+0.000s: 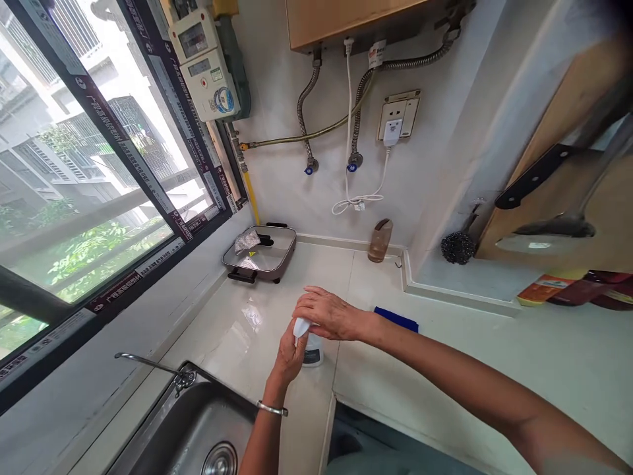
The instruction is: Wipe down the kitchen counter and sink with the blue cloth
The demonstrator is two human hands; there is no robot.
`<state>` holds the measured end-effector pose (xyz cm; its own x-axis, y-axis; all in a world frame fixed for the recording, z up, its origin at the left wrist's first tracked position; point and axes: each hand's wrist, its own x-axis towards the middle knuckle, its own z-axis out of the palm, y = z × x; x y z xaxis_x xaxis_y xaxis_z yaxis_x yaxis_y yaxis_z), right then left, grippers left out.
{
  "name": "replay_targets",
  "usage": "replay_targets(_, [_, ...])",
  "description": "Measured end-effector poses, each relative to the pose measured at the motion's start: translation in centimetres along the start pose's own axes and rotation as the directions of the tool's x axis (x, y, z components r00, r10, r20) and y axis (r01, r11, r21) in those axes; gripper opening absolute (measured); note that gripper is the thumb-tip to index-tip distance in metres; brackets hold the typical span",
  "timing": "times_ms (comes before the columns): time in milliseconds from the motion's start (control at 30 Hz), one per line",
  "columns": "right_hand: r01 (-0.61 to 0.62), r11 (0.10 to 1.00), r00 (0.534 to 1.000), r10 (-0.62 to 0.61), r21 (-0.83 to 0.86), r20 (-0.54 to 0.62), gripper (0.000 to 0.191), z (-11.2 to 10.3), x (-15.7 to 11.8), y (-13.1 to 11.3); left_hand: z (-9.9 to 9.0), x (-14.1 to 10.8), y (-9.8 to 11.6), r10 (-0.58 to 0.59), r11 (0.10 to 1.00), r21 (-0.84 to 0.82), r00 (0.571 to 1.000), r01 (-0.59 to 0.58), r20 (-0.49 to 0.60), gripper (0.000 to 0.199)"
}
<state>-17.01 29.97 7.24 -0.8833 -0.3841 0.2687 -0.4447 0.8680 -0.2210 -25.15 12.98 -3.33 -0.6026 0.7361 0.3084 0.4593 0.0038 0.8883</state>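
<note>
Kitchen counter (324, 264) beside a window (113, 178): steel sink (195, 422); your left grip (291, 353), clamped on the white top (301, 326) of a bottle (313, 348) standing mid-counter; your right grip (329, 315), curled over that top, its hold not tellable; blue cloth (395, 320). Hazard: sideways pressure from you could topple the bottle.

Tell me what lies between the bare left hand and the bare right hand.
In the head view, a smooth white piece shows between the left hand and the right hand; a whitish bottle with a dark label shows beside them, partly hidden.
</note>
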Motion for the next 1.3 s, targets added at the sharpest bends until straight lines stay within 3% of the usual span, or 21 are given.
replay_targets(100, [-0.062, 0.998, 0.993, 0.064, -0.018, 0.097, 0.02, -0.5, 0.9, -0.2, 0.5, -0.2, -0.5, 0.027, 0.999, 0.03, 0.999, -0.027, -0.022, 0.044])
replay_targets(267, [-0.27, 0.956, 0.936, 0.288, -0.112, 0.204, 0.014, -0.8, 1.3, -1.9, 2.6, -0.7, -1.7, -0.031, 0.995, 0.091, 0.986, 0.046, -0.164, 0.036])
replay_targets(467, [-0.564, 0.8, 0.792, 0.595, -0.205, 0.14, 0.019, 0.4, 1.1, -4.5, 4.7, -0.9, -3.0, -0.082, 0.997, -0.032, 0.952, 0.076, -0.295, 0.031])
replay_targets(600, [-0.693, 0.688, 0.692, 0.719, -0.217, 0.07, 0.023, 1.6, 1.1, -5.9, 5.6, -1.0, -3.8, -0.072, 0.996, -0.076, 0.948, 0.05, -0.31, 0.03])
replay_targets(667, [-0.716, 0.667, 0.675, 0.737, -0.208, 0.041, 0.026, 1.8, 0.7, -6.2, 5.8, -1.0, -3.9, -0.06, 0.995, -0.099, 0.952, 0.032, -0.3, 0.033])
replay_targets(767, [-0.661, 0.75, 0.75, 0.661, -0.018, 0.023, 0.034, 0.7, -0.6, -5.4, 5.5, -0.8, -3.4, -0.05, 0.993, -0.118, 0.966, 0.02, -0.255, 0.038])
replay_targets(867, [-0.45, 0.874, 0.874, 0.474, 0.185, -0.111, 0.044, -1.2, -2.2, -3.2, 4.5, -0.4, -2.6, -0.04, 0.992, -0.127, 0.981, 0.016, -0.188, 0.044])
replay_targets(933, [-0.274, 0.949, 0.943, 0.297, 0.153, -0.151, 0.058, -2.2, -2.8, -1.8, 3.9, -0.2, -2.3, -0.017, 0.99, -0.141, 0.992, -0.002, -0.129, 0.048])
replay_targets(1000, [-0.144, 0.988, 0.987, 0.147, 0.058, -0.061, 0.071, -2.9, -2.9, -1.0, 3.5, 0.0, -2.2, 0.016, 0.99, -0.14, 0.996, -0.028, -0.083, 0.05])
replay_targets(1100, [-0.029, 0.998, 0.993, 0.034, -0.047, 0.117, 0.085, -3.4, -2.4, -1.0, 3.5, 0.0, -2.5, 0.035, 0.993, -0.105, 0.996, -0.044, -0.087, 0.047])
replay_targets(1167, [0.019, 0.997, 0.988, -0.007, -0.076, 0.155, 0.088, -3.4, -1.9, -1.4, 3.7, 0.1, -2.7, 0.026, 0.996, -0.076, 0.993, -0.035, -0.111, 0.046])
replay_targets(1300, [0.044, 0.995, 0.982, -0.025, -0.094, 0.189, 0.069, -2.9, -0.2, -2.0, 3.8, 0.4, -2.4, -0.043, 0.999, -0.028, 0.99, 0.04, -0.136, 0.046])
